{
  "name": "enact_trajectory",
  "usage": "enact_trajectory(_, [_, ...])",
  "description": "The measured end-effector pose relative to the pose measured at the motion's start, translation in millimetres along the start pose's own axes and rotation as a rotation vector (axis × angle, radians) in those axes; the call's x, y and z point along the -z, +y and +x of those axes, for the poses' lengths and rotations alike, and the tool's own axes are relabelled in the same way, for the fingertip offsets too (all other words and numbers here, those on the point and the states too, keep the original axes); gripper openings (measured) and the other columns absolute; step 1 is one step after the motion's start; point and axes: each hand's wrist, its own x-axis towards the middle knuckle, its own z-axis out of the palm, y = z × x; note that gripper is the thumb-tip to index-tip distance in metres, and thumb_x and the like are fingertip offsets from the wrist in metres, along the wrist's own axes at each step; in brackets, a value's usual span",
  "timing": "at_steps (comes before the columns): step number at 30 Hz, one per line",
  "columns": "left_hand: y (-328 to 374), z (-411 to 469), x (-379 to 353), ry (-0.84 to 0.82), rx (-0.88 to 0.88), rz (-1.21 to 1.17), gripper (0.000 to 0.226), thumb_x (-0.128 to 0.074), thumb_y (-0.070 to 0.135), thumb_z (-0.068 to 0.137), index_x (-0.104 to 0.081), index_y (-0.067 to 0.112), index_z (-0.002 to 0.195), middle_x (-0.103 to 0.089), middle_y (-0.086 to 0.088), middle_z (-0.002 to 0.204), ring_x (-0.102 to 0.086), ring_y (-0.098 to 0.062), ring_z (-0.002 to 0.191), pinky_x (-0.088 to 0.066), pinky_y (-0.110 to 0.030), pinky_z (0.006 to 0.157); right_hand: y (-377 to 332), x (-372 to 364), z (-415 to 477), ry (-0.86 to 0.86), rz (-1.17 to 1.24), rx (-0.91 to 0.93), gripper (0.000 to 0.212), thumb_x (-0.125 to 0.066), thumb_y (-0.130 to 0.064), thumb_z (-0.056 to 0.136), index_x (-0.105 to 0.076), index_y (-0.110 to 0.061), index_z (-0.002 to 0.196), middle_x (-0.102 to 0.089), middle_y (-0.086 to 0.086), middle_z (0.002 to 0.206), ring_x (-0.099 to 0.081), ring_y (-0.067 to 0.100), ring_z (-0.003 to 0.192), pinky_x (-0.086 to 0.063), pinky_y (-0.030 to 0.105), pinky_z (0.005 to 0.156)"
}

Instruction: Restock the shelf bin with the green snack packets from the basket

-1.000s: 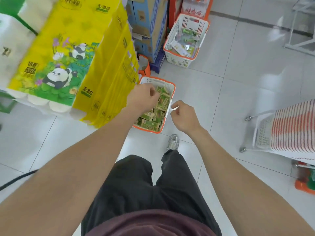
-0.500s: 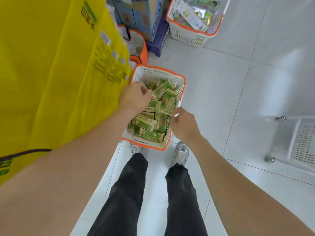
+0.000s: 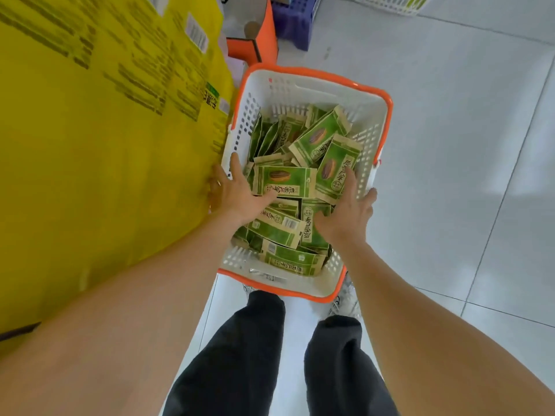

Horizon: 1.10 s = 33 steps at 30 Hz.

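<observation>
Green snack packets (image 3: 283,181) lie in a loose heap inside the white basket (image 3: 303,91) with the orange rim. It stands on the tiled floor (image 3: 450,145) just in front of our feet. Nearest to us are our dark trousers (image 3: 240,355), and beyond them a shoe (image 3: 345,300) is partly hidden by the near corner of the basket.

Our bare forearms (image 3: 150,295) reach forward into the basket. Our left hand (image 3: 237,193) is spread wide with straight fingers over the left wall. Its thumb rests on a packet that lies flat on top of the heap, and its outer fingers are outside the wall, next to the big yellow pack (image 3: 105,145). Our right hand (image 3: 345,211) is wide too, with one straight finger lying on an upper packet near the right wall. Neither hand grips a packet.

Behind the basket stands an orange box (image 3: 255,46), then a purple crate (image 3: 294,19). A second white basket (image 3: 390,3) shows at the top edge.
</observation>
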Motion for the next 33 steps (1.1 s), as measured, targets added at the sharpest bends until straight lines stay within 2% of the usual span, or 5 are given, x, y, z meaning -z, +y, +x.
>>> enact_trajectory(5, [7.2,27.2,-17.9,0.094,0.021,0.003,0.155,-0.087,0.083,0.052,0.018,0.044,0.160,-0.011,-0.028,0.162,-0.018,-0.051,0.149,-0.024,-0.062,0.121,-1.7,-23.8,23.3,0.187,-0.011,-0.061,0.109,-0.078,-0.053,0.067,-0.013,-0.049,0.155,-0.024,0.019,0.146,-0.037,0.043,0.124,-0.040,0.058,0.103])
enact_trajectory(10, [16.3,23.0,-19.3,0.248,-0.002,0.003,0.171,-0.090,0.083,0.041,0.024,0.042,0.161,-0.030,-0.024,0.143,-0.038,-0.040,0.123,-0.036,-0.052,0.102,5.2,-19.2,30.7,0.255,0.048,-0.094,0.110,-0.084,-0.051,0.063,-0.018,-0.054,0.151,-0.030,0.011,0.121,-0.035,0.034,0.110,-0.032,0.044,0.092])
enact_trajectory(20, [96.4,-95.1,42.4,0.366,-0.067,-0.109,0.099,-0.071,0.077,0.079,-0.031,0.019,0.148,-0.052,-0.021,0.135,-0.050,-0.043,0.123,-0.048,-0.053,0.094,35.0,112.4,-67.7,0.417,0.069,-0.232,0.115,-0.068,-0.008,0.088,0.011,-0.049,0.160,-0.029,0.011,0.105,-0.036,0.035,0.089,-0.049,0.053,0.087])
enact_trajectory(26, [175.9,-223.4,105.0,0.332,-0.195,-0.016,0.109,-0.068,0.086,0.073,-0.031,0.016,0.147,-0.051,-0.021,0.136,-0.049,-0.043,0.125,-0.044,-0.052,0.095,47.7,240.3,-190.3,0.422,0.066,-0.319,0.116,-0.062,0.004,0.088,0.016,-0.037,0.162,-0.036,0.019,0.115,-0.049,0.039,0.090,-0.046,0.045,0.076])
enact_trajectory(33, [217.1,-360.1,160.9,0.312,-0.395,-0.018,0.100,-0.069,0.078,0.079,-0.041,0.009,0.146,-0.056,-0.020,0.136,-0.050,-0.042,0.128,-0.046,-0.053,0.097,64.2,336.2,-348.8,0.503,0.212,-0.445,0.091,-0.060,-0.012,0.089,-0.004,-0.043,0.154,-0.029,0.006,0.109,-0.048,0.029,0.060,-0.044,0.043,0.060])
